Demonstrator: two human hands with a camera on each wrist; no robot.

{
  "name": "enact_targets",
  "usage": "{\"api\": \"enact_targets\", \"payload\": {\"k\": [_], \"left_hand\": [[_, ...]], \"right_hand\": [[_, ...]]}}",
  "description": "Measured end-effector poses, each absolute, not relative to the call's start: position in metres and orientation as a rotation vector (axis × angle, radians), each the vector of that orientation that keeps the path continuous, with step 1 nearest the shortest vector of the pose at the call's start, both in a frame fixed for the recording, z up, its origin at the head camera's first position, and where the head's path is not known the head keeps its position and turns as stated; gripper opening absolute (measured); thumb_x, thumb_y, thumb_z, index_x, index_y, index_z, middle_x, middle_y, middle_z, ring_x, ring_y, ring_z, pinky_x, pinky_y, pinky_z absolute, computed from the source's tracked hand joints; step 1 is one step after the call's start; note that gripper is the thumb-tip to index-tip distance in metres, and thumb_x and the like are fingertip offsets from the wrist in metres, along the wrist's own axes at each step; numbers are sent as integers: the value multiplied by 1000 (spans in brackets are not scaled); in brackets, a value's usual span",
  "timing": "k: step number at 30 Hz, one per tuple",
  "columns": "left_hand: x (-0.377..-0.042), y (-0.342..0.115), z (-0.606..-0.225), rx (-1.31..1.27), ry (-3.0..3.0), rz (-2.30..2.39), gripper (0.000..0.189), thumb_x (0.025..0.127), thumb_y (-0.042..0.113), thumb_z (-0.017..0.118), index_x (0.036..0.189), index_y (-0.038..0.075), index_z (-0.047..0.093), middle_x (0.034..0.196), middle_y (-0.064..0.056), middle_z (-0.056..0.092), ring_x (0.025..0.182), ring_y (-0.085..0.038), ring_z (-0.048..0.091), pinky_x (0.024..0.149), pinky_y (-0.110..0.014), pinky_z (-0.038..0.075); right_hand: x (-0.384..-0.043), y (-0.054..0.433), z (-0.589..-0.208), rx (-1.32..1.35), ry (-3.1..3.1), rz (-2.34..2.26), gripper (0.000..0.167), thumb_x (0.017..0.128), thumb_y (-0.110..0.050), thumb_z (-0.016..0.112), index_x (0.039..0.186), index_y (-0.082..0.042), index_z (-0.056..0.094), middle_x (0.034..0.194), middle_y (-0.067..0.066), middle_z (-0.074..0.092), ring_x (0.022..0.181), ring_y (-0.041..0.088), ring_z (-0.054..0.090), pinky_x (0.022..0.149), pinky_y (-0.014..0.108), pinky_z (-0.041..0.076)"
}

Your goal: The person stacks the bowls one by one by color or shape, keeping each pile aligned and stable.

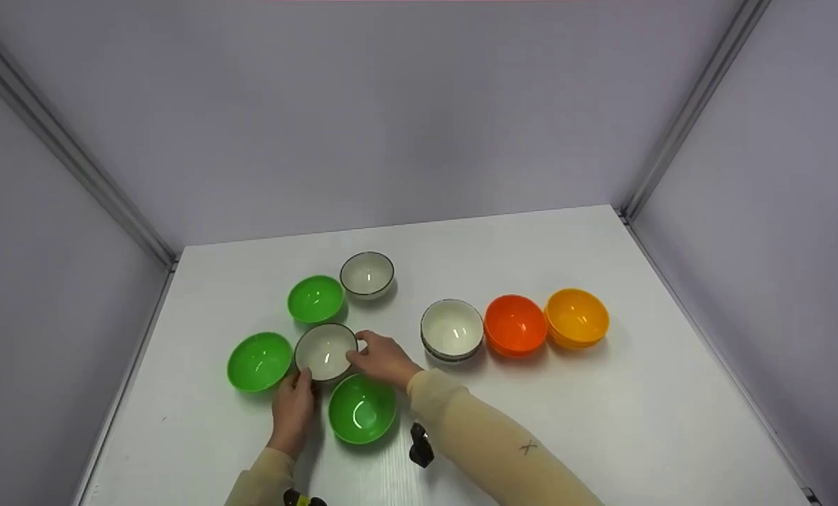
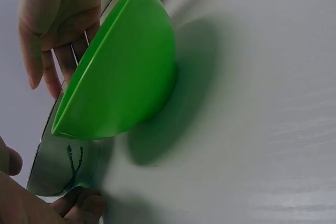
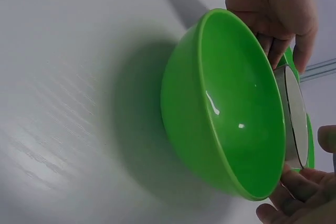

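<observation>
A white bowl with a dark rim (image 1: 326, 353) sits among green bowls, held from both sides. My left hand (image 1: 294, 411) grips its near left edge, thumb over the rim and fingers low against the outside. On the bowl's right edge, my right hand (image 1: 385, 360) pinches the rim between thumb and fingers. Directly in front of it stands a green bowl (image 1: 362, 409), which covers part of the white bowl (image 2: 68, 163) in the left wrist view. Another green bowl (image 1: 259, 362) lies to the left, and a third green bowl (image 1: 316, 299) is just behind.
A second white bowl (image 1: 368, 274) stands at the back. Rightward, a stack of white bowls (image 1: 452, 328), a stack of orange-red bowls (image 1: 515, 325) and a stack of yellow-orange bowls (image 1: 577, 318) stand in a row. Grey walls (image 1: 419, 126) enclose the white table (image 1: 637, 422).
</observation>
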State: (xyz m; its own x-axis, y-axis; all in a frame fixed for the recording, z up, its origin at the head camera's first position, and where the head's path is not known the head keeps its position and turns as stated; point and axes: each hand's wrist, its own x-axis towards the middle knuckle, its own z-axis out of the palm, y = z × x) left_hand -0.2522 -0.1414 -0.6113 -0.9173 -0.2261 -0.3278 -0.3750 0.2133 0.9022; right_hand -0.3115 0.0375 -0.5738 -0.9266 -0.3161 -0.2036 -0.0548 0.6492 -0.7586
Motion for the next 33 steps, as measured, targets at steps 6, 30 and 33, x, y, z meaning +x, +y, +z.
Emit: {"api": "enact_targets", "payload": {"k": [6, 30, 33], "left_hand": [[-252, -141, -619, -561, 2355, 1811, 63, 104, 34, 27, 146, -12, 20, 150, -32, 23, 140, -42, 20, 114, -50, 20], [-253, -139, -622, -482, 2340, 1886, 55, 105, 25, 29, 148, -9, 20, 149, -29, 29, 138, -36, 27, 113, -48, 24], [-253, -137, -621, -480, 2372, 1863, 54, 105, 25, 31, 146, -10, 24, 147, -30, 31, 138, -38, 27, 114, -49, 22]], "right_hand": [[-311, 34, -584, -339, 2609, -1065, 46, 94, -26, 55, 135, -7, 52, 109, 11, 69, 104, 22, 63, 92, 35, 49], [-310, 36, -598, -318, 2530, -1165, 46, 97, -25, 50, 139, -8, 48, 120, 11, 64, 114, 23, 58, 99, 38, 44], [-309, 36, -597, -314, 2546, -1171, 46, 96, -24, 51, 139, -7, 49, 118, 11, 65, 113, 23, 58, 99, 38, 44]]}}
